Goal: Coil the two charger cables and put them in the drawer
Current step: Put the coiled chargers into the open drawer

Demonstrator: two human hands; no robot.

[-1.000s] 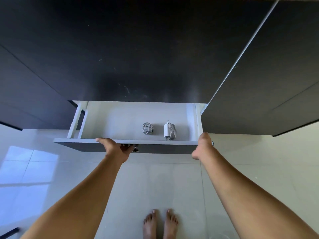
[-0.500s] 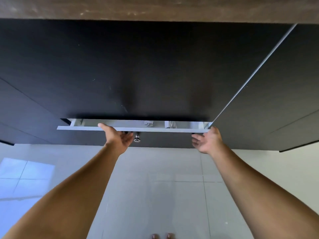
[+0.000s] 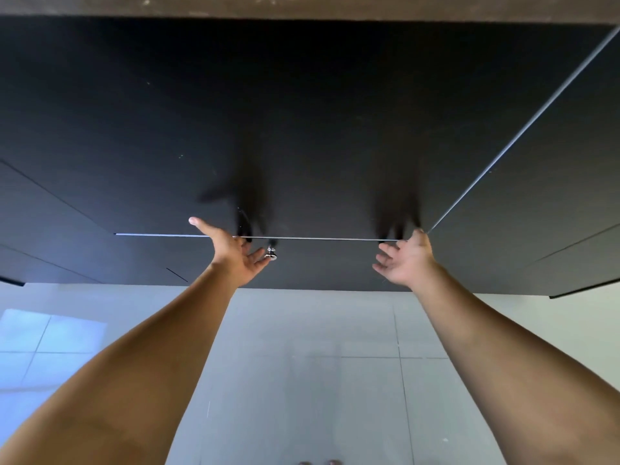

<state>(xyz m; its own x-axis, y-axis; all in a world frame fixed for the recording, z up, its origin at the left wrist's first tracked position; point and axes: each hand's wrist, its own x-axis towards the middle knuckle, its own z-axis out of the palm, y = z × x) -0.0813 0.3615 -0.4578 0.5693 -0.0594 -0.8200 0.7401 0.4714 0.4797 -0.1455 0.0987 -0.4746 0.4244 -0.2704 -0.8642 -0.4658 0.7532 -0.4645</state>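
Observation:
The drawer's dark front point(image 3: 328, 263) sits flush in the black cabinet, with only a thin pale line along its top edge. A small metal knob point(image 3: 271, 254) shows on the front. My left hand point(image 3: 231, 251) is spread, fingers straight, against the front just left of the knob. My right hand point(image 3: 404, 261) is held with relaxed fingers at the front's right end; whether it touches is unclear. Both charger cables are hidden inside the drawer.
Black cabinet panels point(image 3: 302, 129) fill the upper view, under a brown countertop edge point(image 3: 302, 8). A further dark door point(image 3: 536, 213) stands at the right. Pale floor tiles point(image 3: 302, 364) lie below, and toes show at the bottom edge.
The drawer has slid from wide open to fully in. The coiled cables went out of sight. Both hands moved forward with the front and their fingers spread.

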